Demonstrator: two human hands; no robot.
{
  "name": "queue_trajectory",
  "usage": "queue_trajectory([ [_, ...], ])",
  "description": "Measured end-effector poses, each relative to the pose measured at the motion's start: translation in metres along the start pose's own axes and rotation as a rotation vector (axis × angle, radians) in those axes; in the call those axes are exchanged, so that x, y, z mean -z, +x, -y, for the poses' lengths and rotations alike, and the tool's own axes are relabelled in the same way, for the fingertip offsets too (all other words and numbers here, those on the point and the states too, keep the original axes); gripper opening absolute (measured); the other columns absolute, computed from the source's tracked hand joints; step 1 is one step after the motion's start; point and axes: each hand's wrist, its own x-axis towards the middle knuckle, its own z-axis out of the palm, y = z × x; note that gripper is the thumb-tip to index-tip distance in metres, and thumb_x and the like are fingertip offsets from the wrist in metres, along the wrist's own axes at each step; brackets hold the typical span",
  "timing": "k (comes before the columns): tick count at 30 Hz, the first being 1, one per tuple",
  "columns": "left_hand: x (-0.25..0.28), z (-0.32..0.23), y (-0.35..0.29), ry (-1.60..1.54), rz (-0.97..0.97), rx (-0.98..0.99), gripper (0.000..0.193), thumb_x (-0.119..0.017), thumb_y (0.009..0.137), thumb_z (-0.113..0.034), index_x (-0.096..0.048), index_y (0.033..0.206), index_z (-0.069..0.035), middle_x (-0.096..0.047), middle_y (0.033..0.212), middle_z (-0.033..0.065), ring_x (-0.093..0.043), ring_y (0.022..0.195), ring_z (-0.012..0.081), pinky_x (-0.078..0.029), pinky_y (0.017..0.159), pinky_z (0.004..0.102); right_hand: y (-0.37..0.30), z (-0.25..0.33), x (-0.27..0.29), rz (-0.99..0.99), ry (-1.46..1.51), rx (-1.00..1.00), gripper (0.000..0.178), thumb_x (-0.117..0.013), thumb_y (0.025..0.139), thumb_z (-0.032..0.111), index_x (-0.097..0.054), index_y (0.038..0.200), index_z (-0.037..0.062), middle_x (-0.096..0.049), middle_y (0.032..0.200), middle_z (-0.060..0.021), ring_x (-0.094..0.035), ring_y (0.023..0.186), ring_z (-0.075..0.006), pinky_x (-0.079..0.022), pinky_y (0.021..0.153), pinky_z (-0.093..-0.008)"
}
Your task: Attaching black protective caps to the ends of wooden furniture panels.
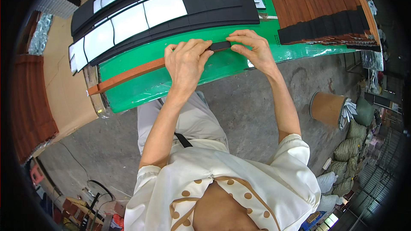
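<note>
A long reddish-brown wooden strip (128, 75) lies along the near edge of the green tabletop (143, 93). Its right end is covered by a short black piece (219, 46), foam-like in look. My left hand (185, 63) is closed round the strip just left of the black piece, with thumb and fingertips at the black piece's left edge. At the far right end, the thumb and fingers of my right hand (257, 52) pinch the black piece. Beyond my hands lie black foam sheets (209, 2) with white backing squares (165, 8) on part of them.
Stacked reddish-brown strips with black ends (317, 4) fill the table's right side. A tan board (64, 77) and more brown strips (32, 102) stand to the left. On the concrete floor are a brown drum (327, 109) and several sacks (349, 149) at the right.
</note>
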Motion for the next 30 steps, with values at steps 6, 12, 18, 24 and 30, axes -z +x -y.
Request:
queue_trajectory([
  [6, -0.003, 0.0, 0.001, 0.016, -0.005, -0.018, 0.017, -0.072, 0.073, -0.019, -0.071, 0.088, -0.012, -0.067, 0.085, -0.0032, -0.057, 0.072, 0.013, -0.033, 0.071, 0.0304, -0.002, -0.005, -0.007, -0.066, 0.012, 0.039, 0.02, -0.067, 0.079, 0.009, -0.067, 0.098, 0.002, -0.065, 0.094, -0.0088, -0.062, 0.089, -0.0207, -0.049, 0.077, -0.0307],
  [12, -0.003, -0.001, 0.0, 0.043, -0.019, -0.042, 0.017, -0.072, 0.073, -0.019, -0.07, 0.089, -0.013, -0.066, 0.085, -0.0035, -0.057, 0.072, 0.0123, -0.033, 0.07, 0.0302, -0.005, 0.003, -0.011, -0.099, 0.01, 0.006, 0.017, -0.063, 0.083, 0.008, -0.065, 0.098, -0.0009, -0.065, 0.094, -0.0106, -0.062, 0.085, -0.0214, -0.049, 0.074, -0.0301],
  [18, -0.005, 0.0, 0.001, 0.061, -0.046, -0.081, 0.02, -0.072, 0.071, -0.017, -0.069, 0.09, -0.014, -0.063, 0.078, -0.0041, -0.055, 0.069, 0.0136, -0.035, 0.07, 0.0306, -0.007, 0.006, -0.025, -0.238, -0.09, 0.117, 0.015, -0.059, 0.084, 0.003, -0.061, 0.097, -0.0017, -0.062, 0.096, -0.0142, -0.062, 0.085, -0.0282, -0.051, 0.071, -0.0343],
  [24, -0.016, 0.012, -0.008, 0.163, -0.165, -0.291, 0.026, -0.066, 0.069, -0.015, -0.067, 0.095, -0.017, -0.057, 0.075, -0.0044, -0.053, 0.066, 0.0143, -0.038, 0.063, 0.0307, -0.014, 0.009, -0.041, -0.349, -0.24, 0.18, 0.029, -0.061, 0.08, 0.002, -0.06, 0.108, 0.0011, -0.06, 0.109, -0.0135, -0.058, 0.1, -0.0302, -0.046, 0.084, -0.0405],
  [30, -0.016, 0.009, -0.013, 0.209, -0.145, -0.306, 0.026, -0.06, 0.07, -0.015, -0.065, 0.095, -0.012, -0.058, 0.083, -0.0011, -0.053, 0.07, 0.0159, -0.038, 0.063, 0.0327, -0.023, 0.011, -0.078, -0.289, -0.488, 0.205, 0.053, -0.06, 0.079, 0.006, -0.045, 0.13, 0.0001, -0.049, 0.131, -0.0148, -0.044, 0.125, -0.0301, -0.022, 0.102, -0.0589],
])
